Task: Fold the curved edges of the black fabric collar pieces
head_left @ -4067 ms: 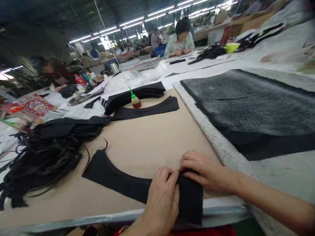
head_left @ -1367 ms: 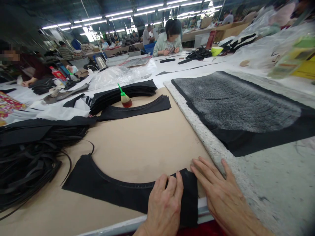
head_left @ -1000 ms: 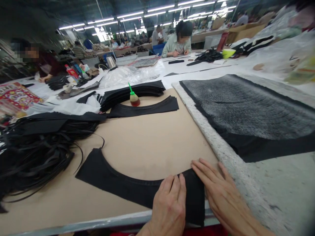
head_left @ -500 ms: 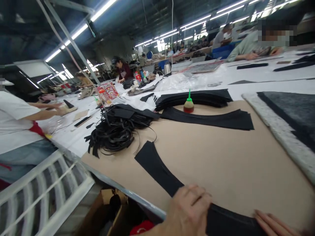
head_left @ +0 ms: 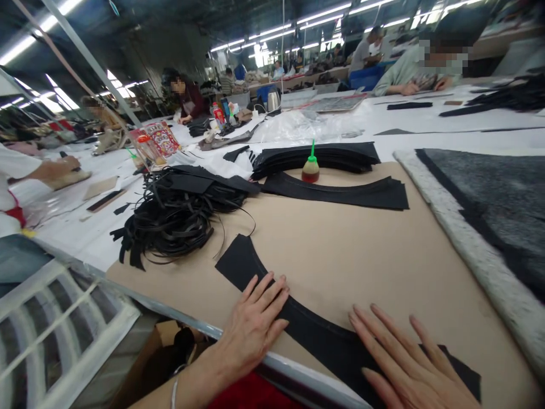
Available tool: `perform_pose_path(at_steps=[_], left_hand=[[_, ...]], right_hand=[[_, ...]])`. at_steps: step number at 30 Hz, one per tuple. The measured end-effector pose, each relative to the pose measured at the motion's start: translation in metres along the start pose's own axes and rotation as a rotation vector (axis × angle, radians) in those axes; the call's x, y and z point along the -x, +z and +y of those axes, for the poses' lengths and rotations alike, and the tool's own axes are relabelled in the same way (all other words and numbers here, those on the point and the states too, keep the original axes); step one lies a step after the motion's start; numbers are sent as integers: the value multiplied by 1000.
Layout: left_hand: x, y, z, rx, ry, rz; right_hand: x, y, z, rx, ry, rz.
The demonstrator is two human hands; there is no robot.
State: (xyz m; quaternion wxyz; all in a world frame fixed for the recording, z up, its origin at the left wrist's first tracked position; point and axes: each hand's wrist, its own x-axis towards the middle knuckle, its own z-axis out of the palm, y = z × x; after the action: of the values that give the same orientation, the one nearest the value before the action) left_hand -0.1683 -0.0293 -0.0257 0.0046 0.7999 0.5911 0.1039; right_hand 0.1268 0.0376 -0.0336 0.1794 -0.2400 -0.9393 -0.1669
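A long curved black piece of leather-like material (head_left: 315, 332) lies flat on the tan board (head_left: 336, 244) in front of me. My left hand (head_left: 258, 318) rests on it towards its far left end, palm down with the fingers stretched. Near the close right end, my right hand (head_left: 404, 358) is spread flat on the same piece and covers part of it. Farther back sit more curved black pieces (head_left: 332, 192), overlapping, and a thicker stack of them (head_left: 319, 157). A small glue bottle (head_left: 310, 169) with a green nozzle stands by the stack.
A tangled heap of black strips (head_left: 170, 216) lies at the board's left. Grey felt-like sheeting (head_left: 489, 199) borders the right side. A white slatted rack (head_left: 55, 335) and an open cardboard box (head_left: 166, 332) are below the table edge. Co-workers sit around the long white table.
My left hand has moved up and left along the black piece, its fingers now stretched out. My right hand has come further into view, spread over the near end. The view has shifted right.
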Motion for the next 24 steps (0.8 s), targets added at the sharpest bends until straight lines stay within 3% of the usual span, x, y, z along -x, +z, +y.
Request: perform_pose_path(at_steps=[6,9,11,13,16,21,24], left_hand=[[0,-5,-11,181,-14,-35],[-6,-14,-27,269,-165,161],[-10,-20,-32,249,-159,259],[-14,-24,-29,207,4,188],[-14,-23,-13,193,194,-58],[-10,-20,1,256,133,-274],[-9,-19,-1,436,38,-236]], right_hand=[[-2,10,-8,30,-51,-26],[2,11,0,-13,-18,6],[1,10,4,-34,23,14],[-1,9,5,-37,34,12],[-3,9,2,-22,-2,19],[1,15,-2,-10,-36,1],[4,20,0,-22,-45,22]])
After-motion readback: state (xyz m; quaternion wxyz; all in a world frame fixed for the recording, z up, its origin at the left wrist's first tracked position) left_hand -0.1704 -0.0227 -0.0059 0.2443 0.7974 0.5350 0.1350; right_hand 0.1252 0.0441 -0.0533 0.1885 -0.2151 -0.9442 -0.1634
